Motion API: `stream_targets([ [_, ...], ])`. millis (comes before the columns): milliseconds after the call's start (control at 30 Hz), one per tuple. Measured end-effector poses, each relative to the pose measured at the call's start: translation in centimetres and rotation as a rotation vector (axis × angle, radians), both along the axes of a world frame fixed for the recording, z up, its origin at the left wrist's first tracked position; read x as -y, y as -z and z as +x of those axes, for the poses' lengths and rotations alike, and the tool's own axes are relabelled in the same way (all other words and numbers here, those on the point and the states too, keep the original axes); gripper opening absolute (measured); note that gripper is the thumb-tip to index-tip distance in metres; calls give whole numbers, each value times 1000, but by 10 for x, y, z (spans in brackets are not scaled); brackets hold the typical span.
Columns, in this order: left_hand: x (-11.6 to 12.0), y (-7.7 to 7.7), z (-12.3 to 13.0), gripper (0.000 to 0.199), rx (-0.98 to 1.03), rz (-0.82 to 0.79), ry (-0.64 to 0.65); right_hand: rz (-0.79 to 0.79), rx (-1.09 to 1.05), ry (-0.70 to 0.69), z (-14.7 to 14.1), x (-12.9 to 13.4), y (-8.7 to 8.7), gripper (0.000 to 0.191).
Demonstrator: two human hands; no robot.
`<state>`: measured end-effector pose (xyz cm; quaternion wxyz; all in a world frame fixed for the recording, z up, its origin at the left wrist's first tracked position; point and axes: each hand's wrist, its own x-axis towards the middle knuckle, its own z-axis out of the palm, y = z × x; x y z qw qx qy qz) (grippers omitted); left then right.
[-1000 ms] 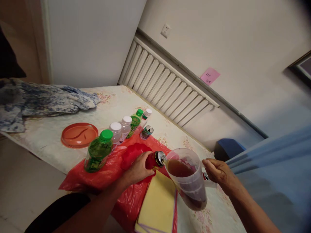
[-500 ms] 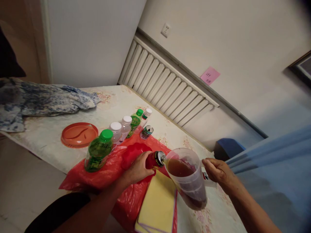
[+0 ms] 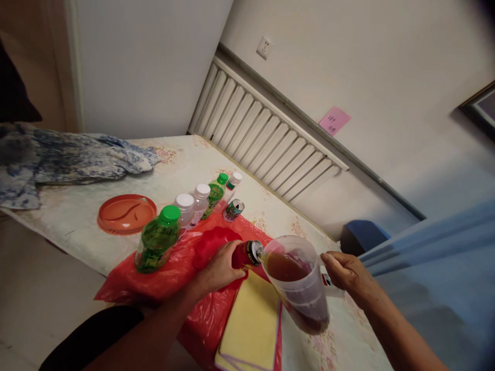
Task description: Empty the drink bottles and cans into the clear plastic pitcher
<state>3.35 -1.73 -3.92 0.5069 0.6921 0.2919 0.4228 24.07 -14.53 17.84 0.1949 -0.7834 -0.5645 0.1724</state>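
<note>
My left hand (image 3: 221,268) is wrapped round a red can (image 3: 243,256) with a dark, gold-marked rim. The can leans to the right, its metal top against or very close to the rim of a clear plastic pitcher (image 3: 305,299). Reddish-brown liquid (image 3: 284,266) fills part of the pitcher, which is tilted toward the can. My right hand (image 3: 344,272) is closed on the pitcher's handle side; the handle itself is mostly hidden. Below the can lie a folded yellow cloth (image 3: 251,324) and a red plastic bag (image 3: 166,286). A red scalloped dish (image 3: 211,246) sits behind my left hand.
Left of the can stand green-capped bottles (image 3: 158,239), white-capped bottles (image 3: 201,203) and a small open can (image 3: 233,210). An orange lid-like dish (image 3: 127,214) and a patterned cloth (image 3: 88,157) lie farther left. Beyond the table (image 3: 181,154) is a radiator (image 3: 263,129); blue curtain (image 3: 436,257) hangs right.
</note>
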Motion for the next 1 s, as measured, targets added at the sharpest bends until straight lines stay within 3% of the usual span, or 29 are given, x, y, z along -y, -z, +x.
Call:
stream_targets([
  [1000, -1, 3, 1, 65, -30, 31, -8, -27, -47, 17, 1, 0, 1, 49],
])
